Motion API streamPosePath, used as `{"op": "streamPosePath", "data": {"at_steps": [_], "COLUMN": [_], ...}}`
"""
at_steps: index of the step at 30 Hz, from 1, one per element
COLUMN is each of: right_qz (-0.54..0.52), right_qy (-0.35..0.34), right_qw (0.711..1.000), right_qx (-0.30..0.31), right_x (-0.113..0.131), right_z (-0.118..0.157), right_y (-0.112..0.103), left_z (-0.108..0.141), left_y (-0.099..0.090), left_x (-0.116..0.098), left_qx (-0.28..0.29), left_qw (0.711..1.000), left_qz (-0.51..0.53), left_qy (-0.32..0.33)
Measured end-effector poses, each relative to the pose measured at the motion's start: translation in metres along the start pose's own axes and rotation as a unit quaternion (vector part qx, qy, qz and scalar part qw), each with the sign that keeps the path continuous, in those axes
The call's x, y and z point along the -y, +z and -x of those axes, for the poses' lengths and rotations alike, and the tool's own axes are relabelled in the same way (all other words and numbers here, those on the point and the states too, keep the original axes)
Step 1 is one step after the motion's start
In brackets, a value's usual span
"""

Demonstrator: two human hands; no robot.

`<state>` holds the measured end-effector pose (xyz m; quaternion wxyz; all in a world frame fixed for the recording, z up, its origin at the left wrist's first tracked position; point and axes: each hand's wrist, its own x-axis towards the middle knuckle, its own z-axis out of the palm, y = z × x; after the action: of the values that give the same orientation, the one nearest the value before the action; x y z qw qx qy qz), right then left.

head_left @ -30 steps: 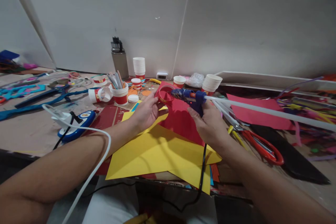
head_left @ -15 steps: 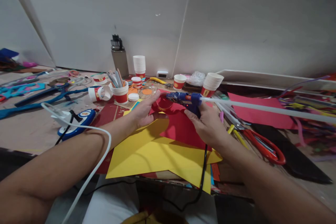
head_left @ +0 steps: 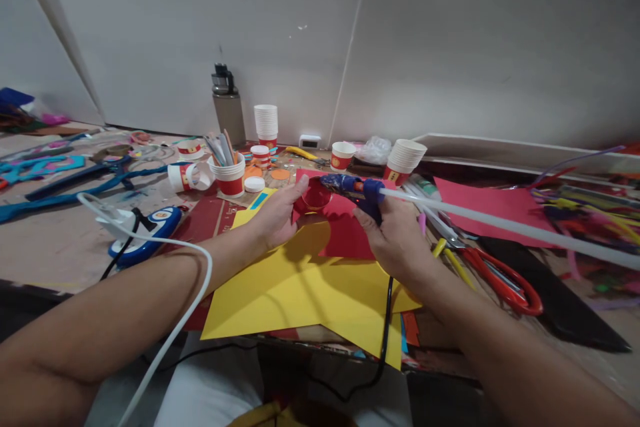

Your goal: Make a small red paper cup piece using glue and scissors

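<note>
My left hand [head_left: 286, 213] is closed on a round, hollow red piece [head_left: 320, 205], whose open side faces the glue gun; its exact kind is hard to make out. Under and beside it extends a red paper sheet [head_left: 347, 233], which may be in the same grip. In my right hand [head_left: 400, 233] is a blue hot glue gun [head_left: 367, 195], pointing left with its nozzle at the rim of the red piece. A long white glue stick [head_left: 480, 210] sticks out of the gun's back. Yellow paper [head_left: 300, 297] lies below both hands.
Behind stand a cup with pencils [head_left: 230, 177], stacked paper cups [head_left: 266, 123], another stack [head_left: 404, 159] and a bottle [head_left: 229, 110]. Red-handled scissors [head_left: 505, 283] lie right. A blue power strip [head_left: 145, 237] with a white cable sits left; the gun's black cord [head_left: 386, 320] hangs over the edge.
The red sheet has shifted up and away, baring more yellow paper. My left fingers have moved round the red piece, the thumb no longer showing below it. The glue gun stays near the piece.
</note>
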<state>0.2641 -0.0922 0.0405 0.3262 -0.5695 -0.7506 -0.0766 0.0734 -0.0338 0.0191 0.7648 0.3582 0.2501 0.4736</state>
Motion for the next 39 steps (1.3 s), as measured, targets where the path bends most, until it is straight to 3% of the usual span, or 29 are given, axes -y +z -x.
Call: {"op": "streamPosePath", "data": {"at_steps": [4,10,17,23,32,35,39], "right_qz": [0.082,0.112,0.072,0.091,0.129,0.127,0.115], "right_qy": [-0.042,-0.079,-0.113,-0.084,-0.058,-0.054,-0.047], "right_qw": [0.996,0.99,0.99,0.991,0.99,0.99,0.992], "right_qx": [-0.015,-0.019,-0.048,-0.042,0.009,0.001,-0.003], "right_x": [0.004,0.019,0.014,0.004,0.02,0.017,0.01], "right_z": [0.002,0.005,0.008,0.006,0.004,0.004,0.004], "right_y": [-0.002,-0.008,-0.001,0.003,-0.008,-0.007,-0.004], "left_z": [0.001,0.003,0.005,0.009,0.001,0.002,0.002], "left_y": [0.002,0.002,0.006,0.011,0.004,0.005,0.005], "left_x": [0.001,0.0,0.0,0.002,0.0,-0.003,-0.006], "left_qx": [-0.032,-0.074,-0.072,-0.064,-0.066,-0.079,-0.078], "left_qw": [0.999,0.994,0.996,0.998,0.991,0.993,0.995], "left_qz": [0.016,-0.007,0.004,0.011,-0.002,0.023,0.055], "left_qy": [0.029,0.083,0.049,0.016,0.116,0.09,0.0]}}
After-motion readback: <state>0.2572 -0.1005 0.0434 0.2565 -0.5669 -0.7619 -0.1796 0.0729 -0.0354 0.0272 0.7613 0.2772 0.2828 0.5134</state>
